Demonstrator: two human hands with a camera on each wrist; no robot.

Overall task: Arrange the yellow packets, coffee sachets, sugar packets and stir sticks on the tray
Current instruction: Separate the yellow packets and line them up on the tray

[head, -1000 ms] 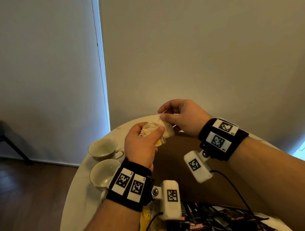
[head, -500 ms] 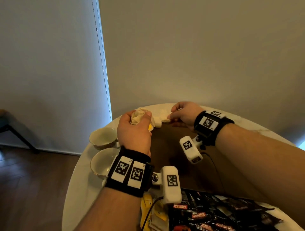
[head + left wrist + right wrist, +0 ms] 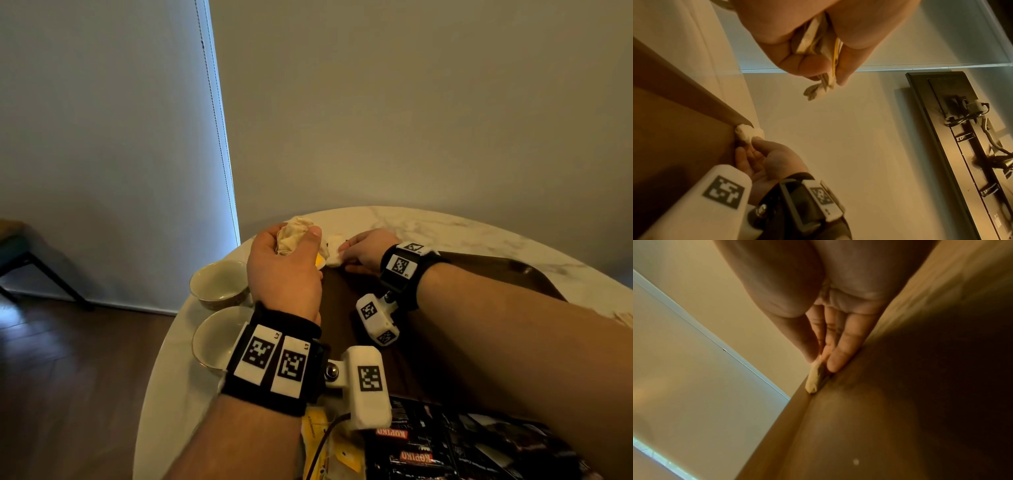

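The right hand [image 3: 364,251] pinches one sugar packet [image 3: 334,258] at the tray's [image 3: 342,301] far left corner. The left hand [image 3: 286,270], above that corner, clenches the remaining bundle [image 3: 294,233]. Best to seat the packet flat against the corner before letting go.

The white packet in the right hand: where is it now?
In the head view, the white packet sits at the tray's far left corner, pinched by the right hand, beside the left hand.

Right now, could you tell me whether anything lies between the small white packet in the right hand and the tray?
Nothing visible: the right hand holds the white packet at the tray far corner, already against it.
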